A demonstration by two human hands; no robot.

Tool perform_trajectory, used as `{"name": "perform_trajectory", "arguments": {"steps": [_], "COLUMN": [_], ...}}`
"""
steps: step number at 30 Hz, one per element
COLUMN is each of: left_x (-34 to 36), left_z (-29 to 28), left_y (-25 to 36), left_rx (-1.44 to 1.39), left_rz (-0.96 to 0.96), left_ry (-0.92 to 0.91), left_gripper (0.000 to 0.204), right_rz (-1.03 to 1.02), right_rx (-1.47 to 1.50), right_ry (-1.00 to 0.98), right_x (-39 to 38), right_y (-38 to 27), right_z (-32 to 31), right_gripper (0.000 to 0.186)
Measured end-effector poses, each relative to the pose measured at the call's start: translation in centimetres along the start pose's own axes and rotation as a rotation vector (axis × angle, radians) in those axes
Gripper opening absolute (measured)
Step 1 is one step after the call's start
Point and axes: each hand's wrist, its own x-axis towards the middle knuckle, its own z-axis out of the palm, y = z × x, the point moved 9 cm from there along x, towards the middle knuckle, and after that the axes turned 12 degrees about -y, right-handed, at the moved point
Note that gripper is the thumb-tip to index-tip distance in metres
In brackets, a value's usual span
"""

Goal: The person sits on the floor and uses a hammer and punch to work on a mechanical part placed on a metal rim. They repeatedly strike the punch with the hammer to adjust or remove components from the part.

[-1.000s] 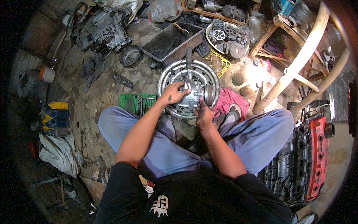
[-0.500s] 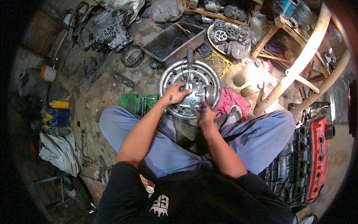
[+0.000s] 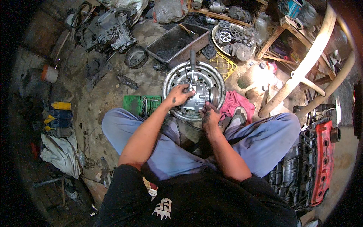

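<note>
A silver, pump-like metal unit with a grooved pulley [image 3: 214, 96], looking like a car air-conditioning compressor [image 3: 201, 99], lies on a steel wheel rim [image 3: 166, 84] between my legs. A ratchet wrench [image 3: 193, 62] with a black handle points away from me, its head at the unit's left part. My left hand [image 3: 179, 96] is closed around that head, thumb and fingers resting by the metal body. My right hand [image 3: 210, 116], darkened with grime, is at the unit's near side below the pulley. Its fingers are curled together, and what they pinch, if anything, is too small to tell.
Left of the rim lies an open green socket case [image 3: 131, 104]. A pink cloth [image 3: 235, 104] lies by my right shoe. Beyond are a dark rectangular tray [image 3: 160, 56], a yellow plastic grate [image 3: 224, 66] and a round tray of parts [image 3: 217, 42]. A red engine cover [image 3: 323, 162] lies at right.
My right hand's fingers have drawn in from along the unit's side to a pinch near its edge. The left hand and the ratchet stay in place; the whole view has shifted slightly.
</note>
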Motion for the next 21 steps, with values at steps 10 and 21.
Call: {"name": "perform_trajectory", "arguments": {"steps": [10, 21], "left_x": [-0.4, -0.3], "left_z": [-0.3, -0.1], "left_y": [0.9, 1.1], "left_rx": [-0.029, -0.047], "left_rz": [-0.012, -0.029], "left_ry": [-0.069, -0.064], "left_gripper": [0.069, 0.075], "right_rz": [0.126, 0.064], "right_rx": [0.041, 0.007], "right_ry": [0.118, 0.066], "right_x": [-0.8, -0.3], "right_y": [0.5, -0.2], "right_z": [0.2, -0.5], "right_gripper": [0.021, 0.022]}}
